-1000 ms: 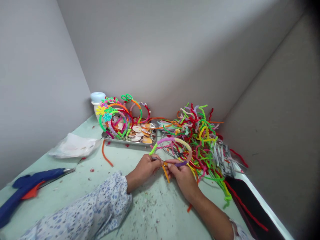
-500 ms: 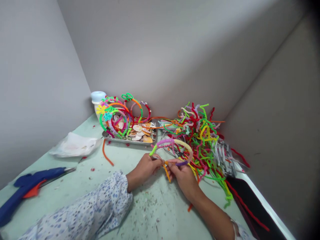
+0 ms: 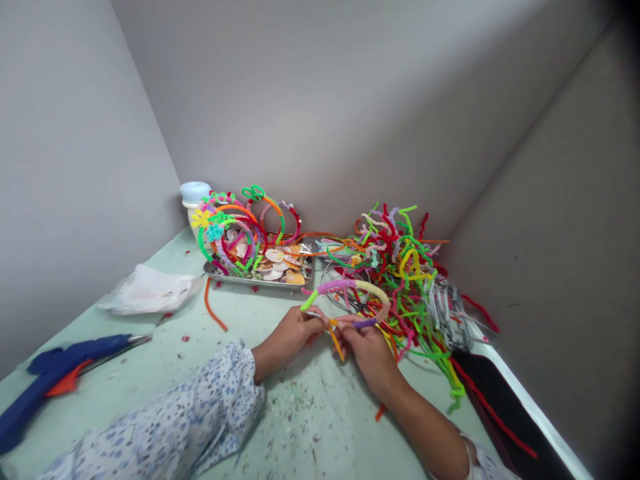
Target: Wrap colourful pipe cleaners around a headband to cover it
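Note:
Between my hands is a headband (image 3: 345, 284), its hoop wrapped in green, lilac, cream, peach and purple fuzzy pipe cleaner. Its bare grey stretch shows by my left hand (image 3: 291, 335), which pinches the band between thumb and fingers. My right hand (image 3: 369, 352) is closed on the band near the purple part. An orange pipe cleaner (image 3: 337, 343) crosses the band between the fingertips, and its loose end slants down toward me. My right fingertips touch this orange strand; how tightly they grip it is hard to see.
Behind, a metal tray (image 3: 260, 285) holds shell-like pieces and finished headbands (image 3: 230, 233). A tangled pile of pipe cleaners (image 3: 395, 267) lies at the right, beside grey bare bands (image 3: 445, 310). A blue glue gun (image 3: 65, 370) and a plastic bag (image 3: 153, 291) are at the left.
The headband has shifted very slightly to the right, and the loose orange end has swung a little right. Both hands keep their hold.

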Motion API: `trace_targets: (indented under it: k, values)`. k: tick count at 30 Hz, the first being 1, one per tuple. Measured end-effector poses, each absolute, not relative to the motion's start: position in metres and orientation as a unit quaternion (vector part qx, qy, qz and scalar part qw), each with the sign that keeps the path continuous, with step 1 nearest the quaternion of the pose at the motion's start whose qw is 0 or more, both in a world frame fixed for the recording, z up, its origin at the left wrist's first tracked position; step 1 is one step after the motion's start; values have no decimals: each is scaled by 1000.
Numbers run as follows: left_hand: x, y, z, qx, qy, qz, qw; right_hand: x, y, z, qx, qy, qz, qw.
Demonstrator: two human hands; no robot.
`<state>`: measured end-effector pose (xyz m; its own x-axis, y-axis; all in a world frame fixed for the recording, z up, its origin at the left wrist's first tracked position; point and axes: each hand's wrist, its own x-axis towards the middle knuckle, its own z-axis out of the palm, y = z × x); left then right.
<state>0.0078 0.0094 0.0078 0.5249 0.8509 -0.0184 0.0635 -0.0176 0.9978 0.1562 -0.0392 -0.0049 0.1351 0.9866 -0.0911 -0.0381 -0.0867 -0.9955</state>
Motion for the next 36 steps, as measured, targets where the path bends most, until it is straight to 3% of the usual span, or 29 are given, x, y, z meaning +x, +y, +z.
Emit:
trace_targets:
  k: [5,19,36]
  values:
    - [7,14,-1,637,339,305,622,158,-38,-9,-549,-413,504,523]
    - [10,8,-6,580,344,383,631,158,-36,-12,-522,-388,527,547]
    - [11,6,-6,608,349,380,604,162,-37,-11,-514,-414,544,517]
